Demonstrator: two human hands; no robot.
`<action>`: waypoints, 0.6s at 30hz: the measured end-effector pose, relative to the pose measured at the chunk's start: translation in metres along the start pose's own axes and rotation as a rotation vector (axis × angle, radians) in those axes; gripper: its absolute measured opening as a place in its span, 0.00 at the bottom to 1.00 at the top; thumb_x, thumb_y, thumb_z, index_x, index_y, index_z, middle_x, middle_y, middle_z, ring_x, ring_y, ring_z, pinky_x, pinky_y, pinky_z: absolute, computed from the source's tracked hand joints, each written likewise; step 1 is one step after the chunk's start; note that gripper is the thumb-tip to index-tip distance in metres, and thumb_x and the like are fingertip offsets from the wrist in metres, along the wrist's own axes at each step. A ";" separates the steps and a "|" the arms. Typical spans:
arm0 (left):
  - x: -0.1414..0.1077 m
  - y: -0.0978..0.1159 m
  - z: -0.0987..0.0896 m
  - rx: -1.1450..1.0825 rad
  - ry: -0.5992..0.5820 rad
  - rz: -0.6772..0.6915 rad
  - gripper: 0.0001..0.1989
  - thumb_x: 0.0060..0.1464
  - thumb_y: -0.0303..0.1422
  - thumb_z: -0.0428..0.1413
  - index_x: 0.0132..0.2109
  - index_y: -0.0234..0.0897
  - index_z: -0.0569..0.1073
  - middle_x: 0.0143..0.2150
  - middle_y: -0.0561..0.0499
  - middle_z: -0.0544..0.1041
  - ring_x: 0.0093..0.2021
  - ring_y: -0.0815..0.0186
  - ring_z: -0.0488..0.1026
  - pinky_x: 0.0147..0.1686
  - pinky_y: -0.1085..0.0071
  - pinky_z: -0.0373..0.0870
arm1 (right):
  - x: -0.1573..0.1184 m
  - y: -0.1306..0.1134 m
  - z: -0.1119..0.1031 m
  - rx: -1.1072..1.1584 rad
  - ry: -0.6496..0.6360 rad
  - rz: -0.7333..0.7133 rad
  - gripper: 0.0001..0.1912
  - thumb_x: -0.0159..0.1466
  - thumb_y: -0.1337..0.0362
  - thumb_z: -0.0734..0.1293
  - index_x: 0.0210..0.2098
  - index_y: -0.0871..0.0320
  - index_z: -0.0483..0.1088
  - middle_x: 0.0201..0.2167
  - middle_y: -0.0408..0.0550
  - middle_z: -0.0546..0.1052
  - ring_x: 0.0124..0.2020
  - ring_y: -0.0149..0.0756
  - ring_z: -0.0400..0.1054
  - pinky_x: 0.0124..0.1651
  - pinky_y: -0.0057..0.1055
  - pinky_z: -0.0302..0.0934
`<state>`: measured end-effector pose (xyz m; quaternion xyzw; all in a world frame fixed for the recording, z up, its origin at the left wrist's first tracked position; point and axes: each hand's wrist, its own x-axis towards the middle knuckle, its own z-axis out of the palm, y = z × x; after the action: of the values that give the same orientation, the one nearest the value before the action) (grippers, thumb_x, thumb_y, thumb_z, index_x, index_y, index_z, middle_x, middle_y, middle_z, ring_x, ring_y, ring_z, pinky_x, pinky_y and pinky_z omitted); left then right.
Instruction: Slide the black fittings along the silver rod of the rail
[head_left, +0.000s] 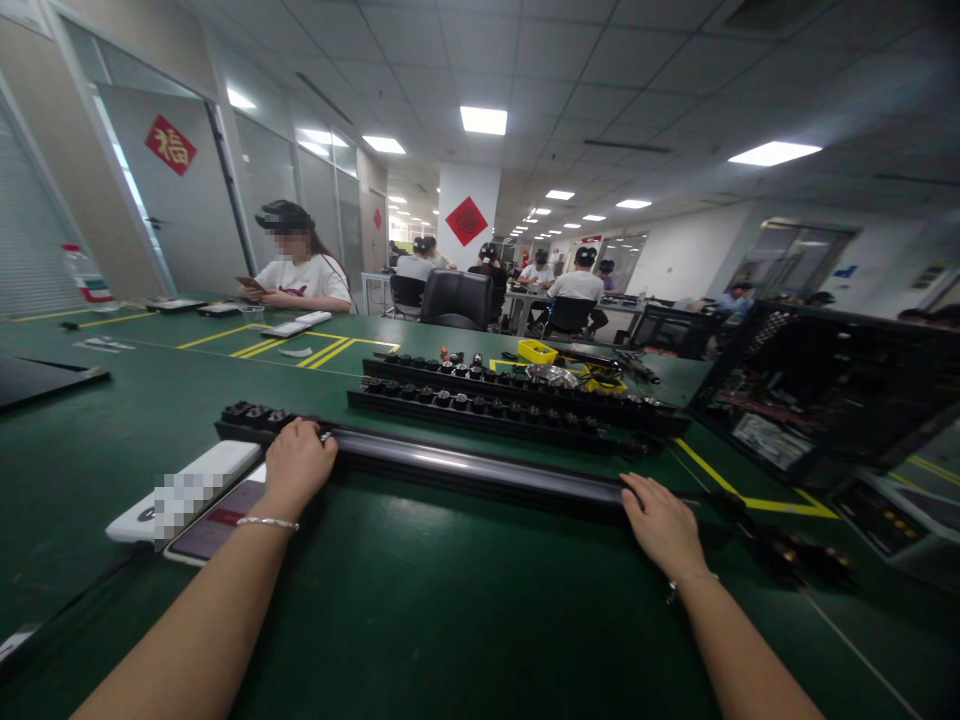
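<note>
A long, shiny black bar lies across the green table in front of me. My left hand grips its left end, fingers curled over the top. At the right end my right hand has its fingers wrapped on the bar. Past my left hand, a black strip with round sockets shows. Behind the bar lie two more black socket strips, a nearer one and a farther one. The undersides of my fingers are hidden.
A white device and a phone lie beside my left forearm. An open computer case stands at the right, near a boxy device. Behind the strips is a yellow tray. A person sits across the table.
</note>
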<state>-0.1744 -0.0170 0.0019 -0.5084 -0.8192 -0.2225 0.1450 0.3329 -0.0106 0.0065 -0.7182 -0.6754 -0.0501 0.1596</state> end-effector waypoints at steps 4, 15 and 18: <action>-0.003 0.002 0.000 0.022 0.012 -0.021 0.22 0.52 0.39 0.45 0.48 0.27 0.70 0.55 0.32 0.66 0.54 0.48 0.63 0.51 0.57 0.60 | 0.000 0.000 0.000 0.000 0.018 -0.006 0.26 0.64 0.55 0.48 0.54 0.57 0.66 0.57 0.48 0.67 0.59 0.41 0.55 0.58 0.43 0.50; -0.005 0.005 -0.003 0.046 -0.001 -0.063 0.23 0.53 0.39 0.46 0.49 0.28 0.71 0.51 0.33 0.69 0.51 0.48 0.65 0.50 0.57 0.60 | 0.002 0.004 0.004 -0.020 0.019 -0.025 0.27 0.64 0.55 0.48 0.55 0.57 0.66 0.57 0.47 0.67 0.59 0.42 0.56 0.58 0.44 0.51; -0.007 0.006 -0.004 0.051 0.004 -0.054 0.22 0.53 0.39 0.46 0.49 0.29 0.71 0.51 0.34 0.70 0.51 0.48 0.65 0.49 0.57 0.60 | 0.002 0.002 0.002 -0.019 0.008 -0.012 0.27 0.65 0.54 0.47 0.55 0.56 0.65 0.57 0.47 0.66 0.60 0.42 0.55 0.58 0.44 0.51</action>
<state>-0.1662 -0.0219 0.0036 -0.4819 -0.8376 -0.2063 0.1536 0.3351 -0.0085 0.0043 -0.7155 -0.6786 -0.0604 0.1550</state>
